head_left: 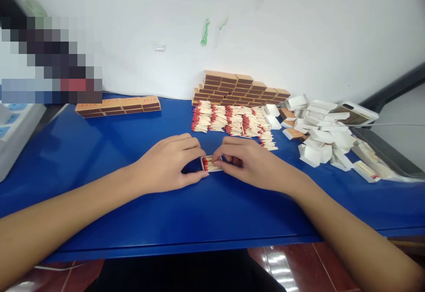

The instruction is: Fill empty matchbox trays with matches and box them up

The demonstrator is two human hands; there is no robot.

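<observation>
A small white matchbox tray (212,170) lies on the blue table between my hands, with red-headed matches (207,163) inside, their heads towards the left. My left hand (177,161) grips the tray's left end, thumb at the near corner and fingers at the far one. Over the tray's right part, my right hand (244,159) is closed in a pinch on the matches; its fingertips hide that end of the tray. Just beyond my hands, loose matches (232,119) lie in several bunches.
Brown matchboxes (239,89) are stacked against the white wall. Another row of matchboxes (119,106) stands at the left. On the right are a heap of white trays (320,128), a phone (357,111) and a filled tray (366,171). A white container (20,137) stands far left.
</observation>
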